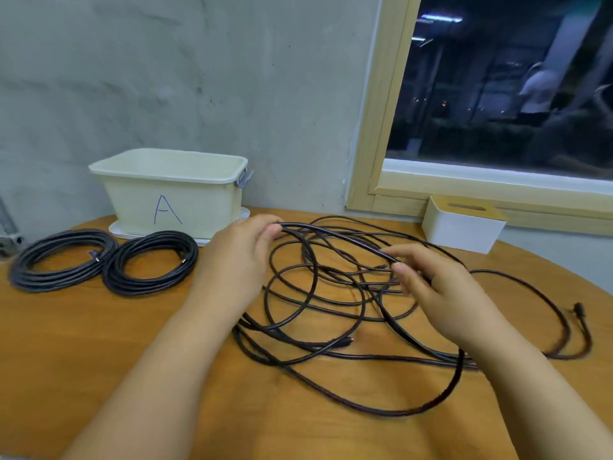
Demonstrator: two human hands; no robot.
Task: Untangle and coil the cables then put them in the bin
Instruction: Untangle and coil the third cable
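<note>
A tangled black cable sprawls in loose loops over the middle and right of the wooden table. My left hand pinches a raised strand of it at the far side of the tangle. My right hand pinches the same lifted strand further right, thumb over it. One plug end lies at the far right, another inside the tangle. Two coiled black cables lie side by side at the left. The cream bin marked "A" stands behind them against the wall.
A white box with a wooden slotted lid stands at the back right under the window frame. The bin stands on a white tray. The table's round edge curves off at the right. A grey metal part shows at the far left.
</note>
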